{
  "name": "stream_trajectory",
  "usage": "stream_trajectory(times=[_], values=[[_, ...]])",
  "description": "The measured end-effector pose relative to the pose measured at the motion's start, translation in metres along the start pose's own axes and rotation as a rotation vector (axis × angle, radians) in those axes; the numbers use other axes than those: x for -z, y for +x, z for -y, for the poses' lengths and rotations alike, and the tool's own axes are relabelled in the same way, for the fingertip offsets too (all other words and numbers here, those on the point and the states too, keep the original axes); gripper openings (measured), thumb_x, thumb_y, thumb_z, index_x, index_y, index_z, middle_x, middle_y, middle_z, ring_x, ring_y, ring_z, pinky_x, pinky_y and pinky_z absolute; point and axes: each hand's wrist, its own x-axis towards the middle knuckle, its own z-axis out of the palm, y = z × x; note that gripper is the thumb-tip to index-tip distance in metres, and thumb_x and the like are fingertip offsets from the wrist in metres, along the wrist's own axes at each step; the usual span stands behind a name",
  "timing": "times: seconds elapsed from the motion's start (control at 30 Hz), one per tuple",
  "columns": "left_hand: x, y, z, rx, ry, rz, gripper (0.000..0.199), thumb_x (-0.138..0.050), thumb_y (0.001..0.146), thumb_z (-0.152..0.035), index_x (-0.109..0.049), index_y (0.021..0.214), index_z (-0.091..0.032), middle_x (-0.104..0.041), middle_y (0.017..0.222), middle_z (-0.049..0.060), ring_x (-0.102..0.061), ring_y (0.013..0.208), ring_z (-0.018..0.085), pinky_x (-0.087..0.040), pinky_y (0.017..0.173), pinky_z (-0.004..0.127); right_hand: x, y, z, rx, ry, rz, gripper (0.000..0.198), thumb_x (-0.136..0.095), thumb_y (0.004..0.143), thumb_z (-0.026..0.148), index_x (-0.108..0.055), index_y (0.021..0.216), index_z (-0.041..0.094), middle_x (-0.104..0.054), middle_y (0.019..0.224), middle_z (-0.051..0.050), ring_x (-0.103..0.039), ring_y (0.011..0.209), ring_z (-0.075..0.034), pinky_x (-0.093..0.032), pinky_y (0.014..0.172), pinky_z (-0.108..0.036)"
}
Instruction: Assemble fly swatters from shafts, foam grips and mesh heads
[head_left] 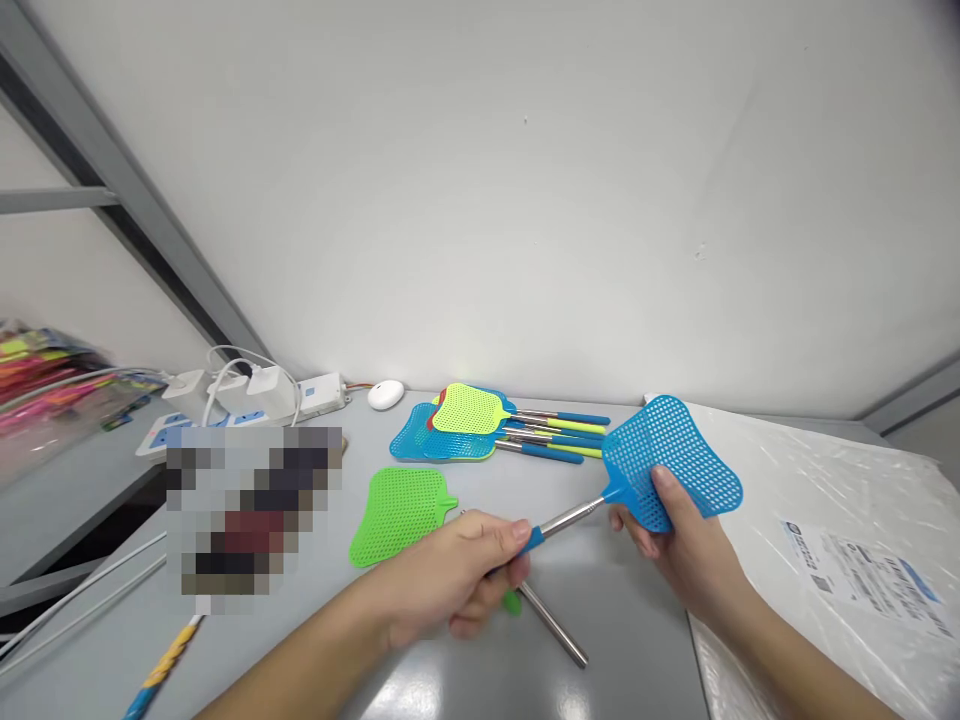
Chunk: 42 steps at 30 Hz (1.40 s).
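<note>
A blue fly swatter [671, 455] with a silver telescopic shaft is held up over the table by both hands. My left hand [480, 565] is closed round its blue handle. With the thumb on the mesh and the fingers behind it, my right hand [686, 545] grips the swatter's head. Beneath my left hand lies a loose metal rod [555, 625], its upper end hidden, with a bit of green beside it. To the left rests a green swatter head [401, 510], partly covered by that hand.
At the back, a pile of blue, yellow and red fly swatters [469, 412] lies against the wall. A power strip [319, 392] with white chargers stands at the left, near a round white case [385, 394]. Labelled plastic wrapping [847, 500] covers the right side.
</note>
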Motion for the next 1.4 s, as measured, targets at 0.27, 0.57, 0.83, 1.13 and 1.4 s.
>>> stream_trajectory(times=[0.27,0.57,0.83,1.13,1.4], values=[[0.005,0.005,0.01,0.193,-0.33,0.449,0.048,-0.039,0.091,-0.061,-0.045,0.069,-0.02,-0.021,0.042,-0.011,-0.01,0.033,0.005,-0.032,0.033,0.02,0.01,-0.005,0.004,0.012,-0.068,0.022,0.042,-0.052,0.091,0.049,-0.055,0.058,0.023,-0.05,0.048,0.0,-0.052,0.056,-0.018,-0.041,0.057,-0.031],[-0.046,0.018,0.035,-0.202,-0.135,0.027,0.05,-0.03,0.092,-0.064,-0.048,0.079,-0.02,-0.034,0.056,-0.007,-0.034,0.04,0.008,-0.043,0.042,0.025,-0.048,-0.022,0.015,-0.107,-0.251,0.161,0.026,-0.064,0.082,0.05,-0.061,0.086,0.024,-0.059,0.077,0.0,-0.055,0.073,-0.018,-0.046,0.069,-0.03],[-0.008,0.01,0.022,-0.803,0.861,-0.527,0.027,-0.04,0.093,-0.031,-0.061,0.081,-0.018,-0.061,0.079,0.008,-0.051,0.077,0.02,-0.04,0.073,0.035,-0.051,0.034,0.046,0.132,-0.566,0.147,0.035,-0.054,0.088,0.051,-0.056,0.113,0.026,-0.05,0.061,0.002,-0.049,0.06,-0.019,-0.04,0.057,-0.031],[0.005,0.012,0.031,-0.927,1.251,-0.329,0.034,-0.057,0.085,-0.051,-0.065,0.087,-0.018,-0.061,0.107,0.006,-0.051,0.091,0.02,-0.038,0.074,0.033,-0.022,0.133,0.002,0.329,-1.163,0.348,0.028,-0.048,0.09,0.051,-0.062,0.093,0.026,-0.066,0.08,-0.003,-0.057,0.07,-0.022,-0.043,0.064,-0.035],[0.006,0.019,0.044,-0.848,1.212,-0.267,0.042,-0.062,0.079,-0.061,-0.064,0.09,-0.021,-0.06,0.106,0.006,-0.049,0.1,0.022,-0.034,0.084,0.036,-0.03,0.127,-0.025,0.601,-1.343,0.333,0.032,-0.043,0.095,0.041,-0.069,0.105,0.025,-0.066,0.097,-0.01,-0.059,0.09,-0.027,-0.042,0.077,-0.041]])
